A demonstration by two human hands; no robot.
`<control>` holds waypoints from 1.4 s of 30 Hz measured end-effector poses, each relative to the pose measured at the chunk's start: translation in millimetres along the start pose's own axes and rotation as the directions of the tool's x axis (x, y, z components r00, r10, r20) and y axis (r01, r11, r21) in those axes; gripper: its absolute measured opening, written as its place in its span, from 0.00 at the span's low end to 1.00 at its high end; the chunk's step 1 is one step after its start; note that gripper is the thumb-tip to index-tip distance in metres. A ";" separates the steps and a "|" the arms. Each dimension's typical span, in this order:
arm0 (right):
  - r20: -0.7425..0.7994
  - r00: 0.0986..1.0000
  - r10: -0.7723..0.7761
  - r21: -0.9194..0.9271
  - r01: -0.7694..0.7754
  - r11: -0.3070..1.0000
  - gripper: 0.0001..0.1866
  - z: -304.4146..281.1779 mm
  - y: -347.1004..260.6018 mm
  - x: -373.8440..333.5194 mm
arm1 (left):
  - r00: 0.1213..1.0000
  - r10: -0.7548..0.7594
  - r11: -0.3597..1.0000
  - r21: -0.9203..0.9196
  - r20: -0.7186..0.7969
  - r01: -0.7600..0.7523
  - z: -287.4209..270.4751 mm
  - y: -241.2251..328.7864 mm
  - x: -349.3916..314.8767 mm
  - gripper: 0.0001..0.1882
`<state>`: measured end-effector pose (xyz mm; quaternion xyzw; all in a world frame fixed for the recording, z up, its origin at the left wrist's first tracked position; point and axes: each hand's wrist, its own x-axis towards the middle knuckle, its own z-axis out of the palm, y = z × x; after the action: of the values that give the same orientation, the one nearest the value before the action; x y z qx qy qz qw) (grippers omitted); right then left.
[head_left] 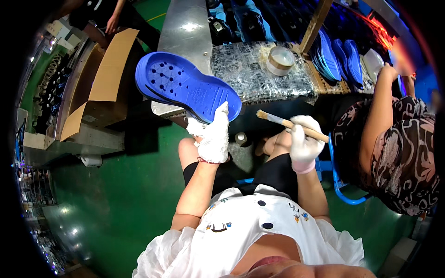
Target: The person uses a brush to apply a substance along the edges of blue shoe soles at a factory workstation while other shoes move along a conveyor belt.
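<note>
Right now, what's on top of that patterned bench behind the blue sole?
On the patterned bench sit a roll of tape and stacked blue soles. The held blue sole covers its left corner, hiding whatever lies there.

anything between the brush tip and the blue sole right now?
Nothing visible. The brush in the right hand points its bristles at the blue sole held up by the left hand; the gap between bristles and sole shows only dark background.

Overhead light, glare on green floor (116, 199) and metal table (185, 28); fisheye rim dark, edges blurred.
</note>
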<state>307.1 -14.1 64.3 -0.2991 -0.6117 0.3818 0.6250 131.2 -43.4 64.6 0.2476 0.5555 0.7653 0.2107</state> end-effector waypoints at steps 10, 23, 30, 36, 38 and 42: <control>0.190 0.957 -0.220 -0.290 0.269 0.919 0.06 19.9 -2.8 12.7 | 0.963 0.261 0.892 0.363 0.074 -0.269 -8.4 -2.5 -9.6 0.21; 0.107 0.978 -0.180 -0.318 0.205 0.926 0.07 14.5 -7.9 9.8 | 1.000 0.022 0.976 0.216 0.002 -0.022 -3.3 0.0 -17.4 0.19; 0.179 0.953 -0.246 -0.401 0.299 0.866 0.07 6.9 -3.5 10.0 | 0.995 0.098 0.981 0.164 0.033 -0.102 -2.4 3.3 -15.2 0.19; 0.241 0.926 -0.289 -0.316 0.357 0.879 0.07 20.2 -7.5 12.6 | 0.997 0.066 0.978 0.196 0.040 -0.073 -6.8 -3.1 -15.7 0.21; 0.264 0.904 -0.336 -0.393 0.419 0.819 0.07 10.0 -3.5 13.9 | 0.996 0.062 0.970 0.230 0.060 -0.075 -6.3 -1.6 -15.6 0.22; 0.139 0.968 -0.210 -0.359 0.247 0.900 0.08 10.7 -9.3 7.1 | 1.000 -0.012 0.993 0.120 0.002 0.011 -3.1 1.4 -18.8 0.22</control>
<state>297.3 -14.0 76.7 -0.3198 -0.7335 0.1966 0.5666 144.1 -57.3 62.4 0.2578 0.6014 0.7291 0.2007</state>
